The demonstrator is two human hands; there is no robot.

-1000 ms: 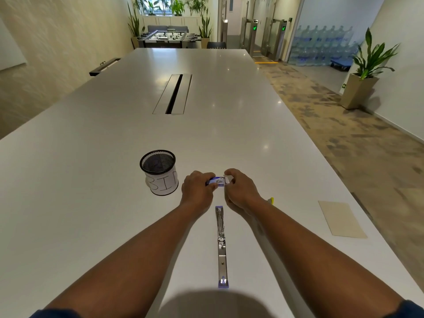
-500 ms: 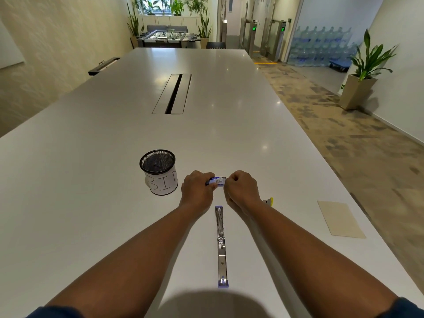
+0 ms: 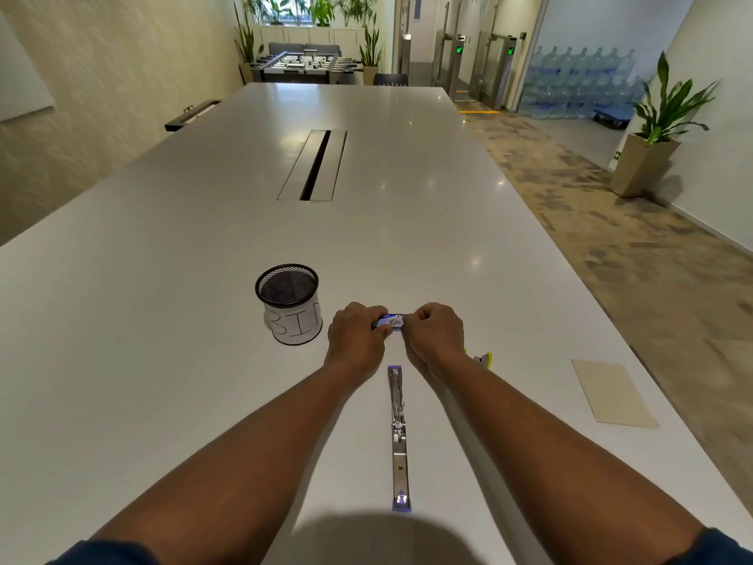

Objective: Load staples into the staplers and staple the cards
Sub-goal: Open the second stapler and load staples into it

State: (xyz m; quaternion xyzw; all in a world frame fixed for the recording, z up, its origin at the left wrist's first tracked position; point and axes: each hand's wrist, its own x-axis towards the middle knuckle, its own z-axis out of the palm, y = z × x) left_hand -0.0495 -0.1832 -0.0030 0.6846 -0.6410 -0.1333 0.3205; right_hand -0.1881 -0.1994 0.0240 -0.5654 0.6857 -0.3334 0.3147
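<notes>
My left hand (image 3: 358, 336) and right hand (image 3: 435, 334) pinch opposite ends of the small blue staple box (image 3: 390, 322), held low over the white tabletop (image 3: 163, 320); opened silver stapler (image 3: 398, 434) lies ready between my forearms.

Black mesh cup (image 3: 287, 285) with a white "BIN" label stands just left of the fingers on the white table (image 3: 163, 320). Cable slot (image 3: 313, 165) in the tabletop well beyond them. Foosball table (image 3: 305, 65) past the far end. Potted plant (image 3: 656, 128) and stacked water bottles (image 3: 582, 83) far right.
</notes>
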